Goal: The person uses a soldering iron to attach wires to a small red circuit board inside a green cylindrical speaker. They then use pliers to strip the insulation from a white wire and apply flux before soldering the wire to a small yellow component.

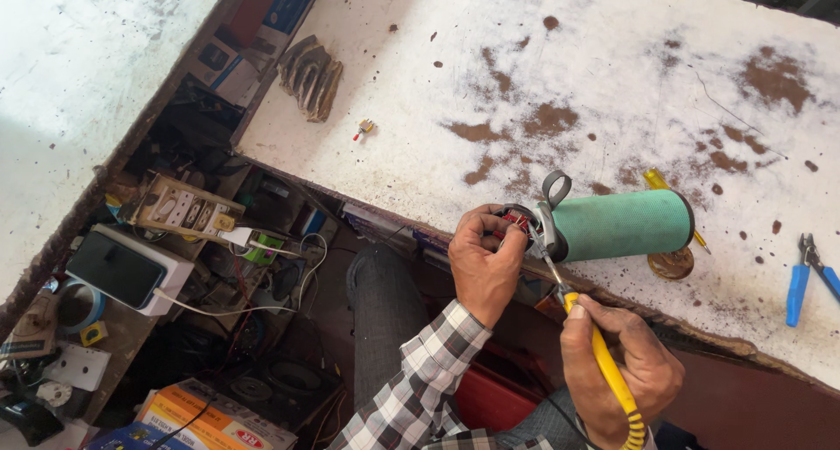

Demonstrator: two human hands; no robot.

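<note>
Stained white worktop (612,65) (cluttered floor, seemingly).

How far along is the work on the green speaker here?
Done: the speaker lies on the table with its end open and red parts exposed. In hand: the left hand steadies that open end while the right hand holds a yellow soldering iron, tip at the opening. Left: the end is not closed yet; pliers lie unused nearby.
</note>
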